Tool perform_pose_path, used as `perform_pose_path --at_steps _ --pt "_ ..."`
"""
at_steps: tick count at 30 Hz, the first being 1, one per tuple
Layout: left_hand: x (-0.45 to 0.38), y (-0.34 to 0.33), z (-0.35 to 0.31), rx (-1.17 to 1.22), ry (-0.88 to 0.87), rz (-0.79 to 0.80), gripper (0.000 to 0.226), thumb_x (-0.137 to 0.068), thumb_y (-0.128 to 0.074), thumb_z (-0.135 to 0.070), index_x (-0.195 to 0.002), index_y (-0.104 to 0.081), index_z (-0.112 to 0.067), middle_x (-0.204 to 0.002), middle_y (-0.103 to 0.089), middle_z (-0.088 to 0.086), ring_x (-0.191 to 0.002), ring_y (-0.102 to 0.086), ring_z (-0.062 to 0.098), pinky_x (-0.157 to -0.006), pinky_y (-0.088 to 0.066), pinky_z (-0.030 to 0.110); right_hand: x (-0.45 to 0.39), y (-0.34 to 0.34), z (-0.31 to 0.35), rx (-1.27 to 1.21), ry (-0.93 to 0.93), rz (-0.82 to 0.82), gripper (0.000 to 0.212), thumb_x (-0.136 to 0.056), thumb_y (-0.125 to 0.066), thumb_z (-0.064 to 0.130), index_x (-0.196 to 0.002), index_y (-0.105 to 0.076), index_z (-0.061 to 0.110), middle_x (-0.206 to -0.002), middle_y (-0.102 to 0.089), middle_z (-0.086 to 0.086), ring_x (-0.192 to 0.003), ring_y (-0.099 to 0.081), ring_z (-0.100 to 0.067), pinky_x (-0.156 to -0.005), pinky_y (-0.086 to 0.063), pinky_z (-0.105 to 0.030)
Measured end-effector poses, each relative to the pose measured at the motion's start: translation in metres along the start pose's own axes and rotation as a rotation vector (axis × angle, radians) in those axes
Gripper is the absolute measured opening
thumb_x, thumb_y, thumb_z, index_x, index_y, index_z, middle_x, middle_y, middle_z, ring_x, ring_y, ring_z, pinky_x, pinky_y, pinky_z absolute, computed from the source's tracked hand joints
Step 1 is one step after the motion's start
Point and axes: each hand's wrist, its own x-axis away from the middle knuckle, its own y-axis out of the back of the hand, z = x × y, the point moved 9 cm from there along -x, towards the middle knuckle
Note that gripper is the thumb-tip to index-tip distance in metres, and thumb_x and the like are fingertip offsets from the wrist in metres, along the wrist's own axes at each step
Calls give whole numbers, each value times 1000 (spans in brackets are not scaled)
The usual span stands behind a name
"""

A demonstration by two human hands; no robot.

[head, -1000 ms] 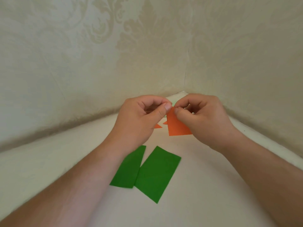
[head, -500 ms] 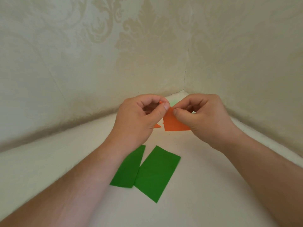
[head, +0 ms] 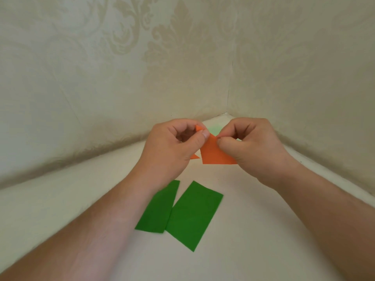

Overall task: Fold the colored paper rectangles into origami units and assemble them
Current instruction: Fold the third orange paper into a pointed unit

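both hands are raised a little above the pale tabletop [head: 253, 240] in the corner where two patterned cream walls [head: 101, 78] meet. the left hand [head: 172, 147] is closed in a pinch, thumb against the curled fingers, gripping the upper left corner of an orange paper [head: 215, 155]; a small orange tip pokes out above its thumb. the right hand [head: 253, 147] is also closed, thumb and forefinger pressed together on the paper's upper right edge. the orange paper hangs between the two hands as a folded, roughly triangular piece, its wide lower edge toward the camera and clear of the tabletop. a small orange point [head: 195, 157] shows just under the left hand; whether it belongs to the same paper cannot be told. nearer the camera, two green paper rectangles lie flat on the tabletop side by side: the left green rectangle [head: 158, 211] is partly hidden by the left forearm, and the right green rectangle [head: 192, 216] lies in full view, their long edges touching or slightly overlapping at the lower end. behind the hands, close to the corner, a faint pale green patch [head: 214, 129] is visible, too blurred to identify.
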Motion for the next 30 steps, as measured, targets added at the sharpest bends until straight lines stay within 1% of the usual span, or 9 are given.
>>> perform_pose_path --at_steps 2,4,7,9,13,15,20,26,30 --pt "-2 5 0 15 4 -33 15 -93 -75 -15 -82 -78 -25 -78 -75 -4 -73 -66 8 -66 -58 24 -1 0 -2 -25 -14 4 21 -85 -71 5 -70 -74 18 -75 -69 -19 -65 -55 -20 -61 -44 -38" --pt "-4 12 1 26 -1 -71 14 -93 -75 -15 -82 -78 -24 -78 -75 -3 -74 -66 10 -71 -59 31 -3 0 -6 -39 -35 2 16 -84 -69 6 -70 -72 14 -72 -66 -22 -64 -52 -22 -60 -42 -37" --pt "-5 12 0 26 -5 -66 13 -93 -74 -15 -82 -78 -22 -75 -72 -6 -72 -64 10 -72 -57 36 -3 0 -6 -26 -33 3 17 -83 -65 0 -68 -67 8 -63 -58 -9 -58 -44 -18 -53 -34 -29" --pt "-5 13 1 28 3 -72 15 -93 -72 -13 -81 -77 -21 -72 -70 -9 -69 -62 8 -73 -58 36 -2 -1 -4 -44 -32 20 24 -85 -66 -2 -66 -70 13 -63 -61 -5 -60 -48 -18 -54 -37 -30" --pt "-8 22 3 84 26 -114 9 -94 -71 -10 -88 -77 -15 -79 -74 5 -76 -68 17 -89 -61 52 -4 -1 -4 -58 -47 21 33 -86 -68 -1 -64 -74 23 -65 -69 -5 -65 -54 -20 -62 -42 -35" --pt "-8 23 4 95 39 -129 11 -95 -70 -10 -87 -76 -14 -79 -72 5 -76 -68 18 -88 -61 53 -4 -1 -3 -62 -46 24 31 -86 -68 0 -65 -74 22 -68 -70 -13 -66 -55 -21 -63 -42 -38" --pt "-8 25 5 128 55 -153 16 -96 -68 -8 -84 -75 -16 -76 -69 2 -74 -66 18 -87 -62 51 -3 2 -4 -33 -51 15 25 -86 -66 1 -65 -71 15 -65 -66 -12 -64 -50 -20 -63 -37 -38" --pt "-11 33 8 197 70 -206 13 -97 -67 -7 -86 -73 -11 -75 -71 7 -71 -68 21 -79 -64 42 -6 4 -9 -61 -86 9 18 -88 -72 11 -70 -73 13 -68 -68 -7 -64 -60 -14 -68 -47 -38" --pt "-13 33 16 184 93 -176 4 -95 -72 -12 -96 -76 -9 -89 -77 19 -81 -73 32 -85 -63 52 -8 9 -11 -48 -81 -39 17 -87 -70 7 -70 -66 5 -59 -65 -6 -55 -52 -13 -64 -37 -39"
